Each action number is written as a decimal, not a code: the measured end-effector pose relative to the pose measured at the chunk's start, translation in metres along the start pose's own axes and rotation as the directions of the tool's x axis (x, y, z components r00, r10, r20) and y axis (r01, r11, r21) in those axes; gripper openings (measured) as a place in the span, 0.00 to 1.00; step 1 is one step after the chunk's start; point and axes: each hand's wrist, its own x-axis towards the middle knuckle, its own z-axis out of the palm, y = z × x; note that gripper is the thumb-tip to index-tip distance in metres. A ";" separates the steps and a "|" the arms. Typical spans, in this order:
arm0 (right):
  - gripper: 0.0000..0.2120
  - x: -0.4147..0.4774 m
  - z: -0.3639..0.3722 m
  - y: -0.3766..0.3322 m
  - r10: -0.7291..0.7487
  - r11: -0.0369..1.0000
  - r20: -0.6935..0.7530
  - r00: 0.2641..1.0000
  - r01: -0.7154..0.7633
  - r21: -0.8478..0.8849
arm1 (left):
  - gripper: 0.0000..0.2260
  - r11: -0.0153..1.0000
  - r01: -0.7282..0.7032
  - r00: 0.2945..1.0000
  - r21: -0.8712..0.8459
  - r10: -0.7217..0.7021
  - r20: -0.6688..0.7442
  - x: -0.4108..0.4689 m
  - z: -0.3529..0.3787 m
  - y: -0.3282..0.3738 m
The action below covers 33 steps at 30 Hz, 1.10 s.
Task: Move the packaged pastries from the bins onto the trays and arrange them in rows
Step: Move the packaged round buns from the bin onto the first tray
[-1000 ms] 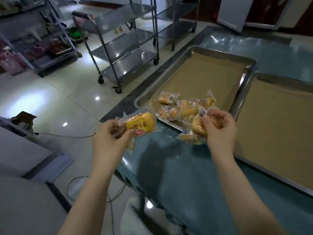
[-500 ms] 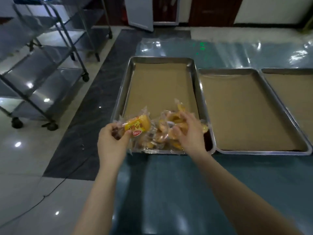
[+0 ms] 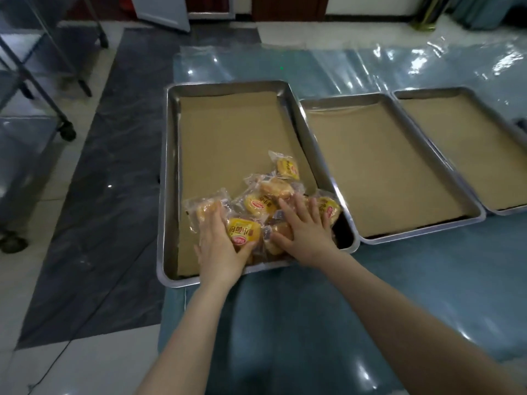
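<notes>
- Table [image 3: 313, 323] draped in teal cloth under a glossy clear plastic sheet, taking up most of the view.
- Pale tiled floor [image 3: 85, 366] with a dark marbled strip, to the left of the table.
- Metal wheeled rack [image 3: 34, 89] at far left, well apart from the table.
- Three steel trays side by side on the table: left tray [image 3: 168, 178] nearest, middle tray [image 3: 422, 228] just beside it, right tray [image 3: 456, 91] cut off by the frame edge.
- Brown paper liner [image 3: 228, 132] flat in the left tray; similar liners in the other two.
- Packaged pastries [image 3: 275, 188] heaped in a loose pile at the near end of the left tray, not in rows; golden buns in clear wrappers.
- Right hand [image 3: 305, 229] flat on the right side of the pile, fingers spread and straight, pressing down, gripping nothing.
- Left hand [image 3: 219, 249] flat on the left side of the pile, fingers straight over a clear-wrapped bun, thumb spread along the near edge of a yellow packet [image 3: 245, 230]; no closed grip.
- One packet [image 3: 288, 168] at the far edge of the pile, another [image 3: 328, 208] just beside the tray's right wall.
- Yellow packet fronts printed with large red Chinese characters, apparently 小面包.
- Red oval brand mark below the characters, lettering too small to read.
</notes>
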 end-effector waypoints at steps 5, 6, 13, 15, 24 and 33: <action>0.37 0.017 -0.003 -0.011 0.052 0.998 0.033 0.998 -0.051 -0.025 | 0.49 0.998 -0.027 0.996 0.048 0.023 0.088 0.024 0.000 -0.017; 0.37 0.019 -0.003 -0.012 0.059 0.998 0.037 0.998 -0.058 -0.030 | 0.49 0.999 -0.039 0.996 0.026 0.037 0.087 0.025 -0.001 -0.017; 0.38 0.026 -0.019 -0.018 0.010 0.996 0.051 0.999 -0.015 0.086 | 0.44 0.988 -0.150 0.988 0.047 0.152 -0.037 -0.003 -0.017 -0.004; 0.35 0.017 -0.027 -0.015 -0.048 0.980 -0.022 0.999 0.052 0.194 | 0.43 0.986 -0.153 0.984 0.063 0.158 -0.080 -0.013 -0.021 0.006; 0.22 -0.054 -0.096 0.074 -0.207 0.837 -0.291 0.934 0.323 0.441 | 0.36 0.935 -0.330 0.924 0.133 0.348 -0.156 -0.067 0.030 0.116; 0.17 -0.137 -0.181 0.267 -0.222 0.821 -0.316 0.923 0.352 0.449 | 0.34 0.829 -0.501 0.852 0.251 0.523 -0.029 -0.133 0.149 0.269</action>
